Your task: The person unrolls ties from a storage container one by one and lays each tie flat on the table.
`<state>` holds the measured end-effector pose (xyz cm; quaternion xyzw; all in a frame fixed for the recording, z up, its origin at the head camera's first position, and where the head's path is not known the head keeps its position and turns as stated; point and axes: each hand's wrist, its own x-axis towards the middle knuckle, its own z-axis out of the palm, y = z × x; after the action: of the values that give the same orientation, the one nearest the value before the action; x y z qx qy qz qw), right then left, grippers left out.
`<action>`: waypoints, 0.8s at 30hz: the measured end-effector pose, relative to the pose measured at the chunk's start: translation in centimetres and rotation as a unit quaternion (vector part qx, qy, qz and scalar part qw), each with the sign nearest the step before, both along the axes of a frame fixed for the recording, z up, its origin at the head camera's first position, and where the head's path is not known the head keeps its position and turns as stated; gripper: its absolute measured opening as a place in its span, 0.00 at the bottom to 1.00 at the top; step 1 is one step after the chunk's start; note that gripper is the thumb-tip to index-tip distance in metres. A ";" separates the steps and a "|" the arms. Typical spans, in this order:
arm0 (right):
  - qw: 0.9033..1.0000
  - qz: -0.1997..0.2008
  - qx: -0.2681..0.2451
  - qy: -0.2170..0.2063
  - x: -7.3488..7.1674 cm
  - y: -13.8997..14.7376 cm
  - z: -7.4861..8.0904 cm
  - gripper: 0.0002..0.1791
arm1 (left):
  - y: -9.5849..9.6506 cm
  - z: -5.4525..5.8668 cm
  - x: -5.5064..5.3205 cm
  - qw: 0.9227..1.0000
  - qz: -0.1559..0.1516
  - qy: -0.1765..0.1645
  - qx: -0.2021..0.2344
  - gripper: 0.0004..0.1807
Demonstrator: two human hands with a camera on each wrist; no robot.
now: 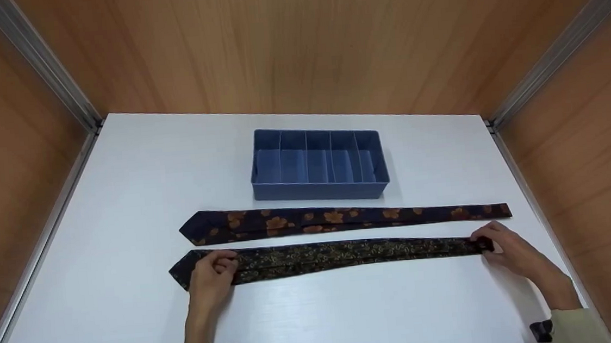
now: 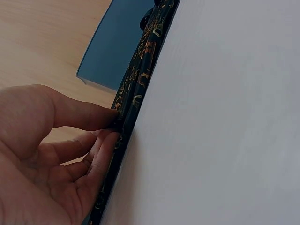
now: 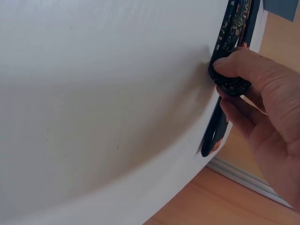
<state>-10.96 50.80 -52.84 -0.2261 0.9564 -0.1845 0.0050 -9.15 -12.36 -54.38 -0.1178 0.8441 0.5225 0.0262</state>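
A dark necktie (image 1: 345, 254) with a small gold pattern lies lengthwise across the white table, its pointed wide end at the left. My left hand (image 1: 213, 277) pinches it near that point, thumb and fingertips meeting at its edge in the left wrist view. At the narrow end my right hand (image 1: 511, 251) grips a small rolled-up part (image 3: 232, 84) of the same tie between thumb and fingers. Just behind lies a second necktie (image 1: 336, 218), navy with orange flowers, flat and parallel to the first; neither hand touches it.
A blue box (image 1: 318, 190) with several narrow compartments stands behind the ties. Wooden panels (image 1: 285, 47) rise at the back and both sides of the white table (image 1: 349, 315), joined by metal corner strips (image 1: 52, 66).
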 end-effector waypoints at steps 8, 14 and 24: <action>1.000 -0.003 0.020 0.021 0.0 0.6 -0.1 0.28 | -0.1 0.0 -0.1 1.000 0.001 -0.001 -0.004 0.07; 0.999 -0.005 0.019 0.034 0.2 1.3 -0.2 0.28 | -0.1 0.0 -0.1 1.000 0.000 0.000 -0.009 0.06; 0.997 0.010 0.015 0.069 0.2 2.4 -0.6 0.29 | 0.0 0.1 -0.1 1.000 0.001 -0.002 -0.011 0.06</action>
<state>-10.73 53.18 -53.45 -0.2474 0.9549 -0.1545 -0.0555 -9.26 -12.38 -54.29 -0.1196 0.8495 0.5132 0.0262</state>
